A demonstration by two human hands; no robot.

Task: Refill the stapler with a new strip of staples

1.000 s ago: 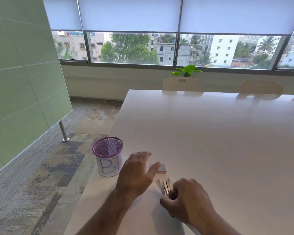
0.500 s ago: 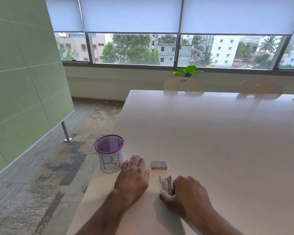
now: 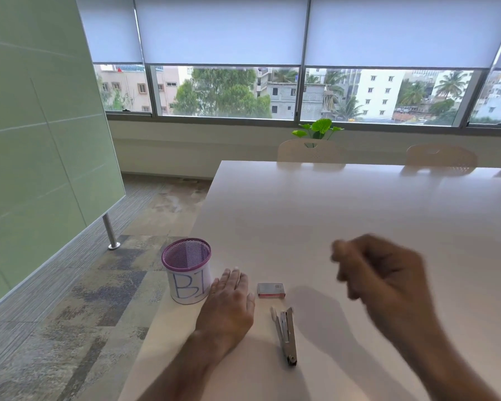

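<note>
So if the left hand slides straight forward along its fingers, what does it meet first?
Probably nothing: the left hand points between the mesh cup and staple box, onto bare table.

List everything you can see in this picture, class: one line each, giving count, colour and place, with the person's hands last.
Table: one, white, fills the right of the view.
Pen cup: one, purple mesh, white label marked "B1", near left corner of the table.
Staple box: one, grey and red, lying flat beyond the stapler.
Stapler: one, silver, lying on the table between the hands.
Chairs: at least two, cream, far side of the table.
Plant: one, green, behind the nearest chair.
Board: one, pale green, left, on a metal leg.
Left hand: flat on the table beside the cup.
Right hand: raised, blurred, fingers curled.
</note>
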